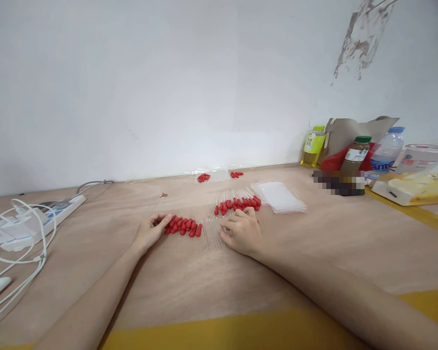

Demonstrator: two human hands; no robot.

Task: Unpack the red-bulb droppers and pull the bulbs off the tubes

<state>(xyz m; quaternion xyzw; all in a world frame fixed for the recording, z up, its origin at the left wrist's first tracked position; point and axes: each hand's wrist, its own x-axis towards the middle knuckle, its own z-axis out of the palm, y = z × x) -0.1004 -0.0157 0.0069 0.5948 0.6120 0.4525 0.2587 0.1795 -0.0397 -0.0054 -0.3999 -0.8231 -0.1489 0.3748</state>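
My left hand [151,231] rests at the left end of a loose row of red rubber bulbs [183,225], its thumb and fingers closed around a bulb at that end. My right hand [243,231] lies over a row of thin clear glass tubes [212,233], thumb and forefinger brought together at a tube; the palm side is hidden. Just beyond that hand is a pile of glass droppers [237,204], red bulbs toward me and clear stems pointing away.
A stack of clear plastic bags [279,197] lies right of the droppers. Farther back, more red bulbs [203,178] lie in clear plastic. A power strip [63,214] and white cables [42,243] are at left. Bottles [355,155] and a tissue pack [412,188] stand at right.
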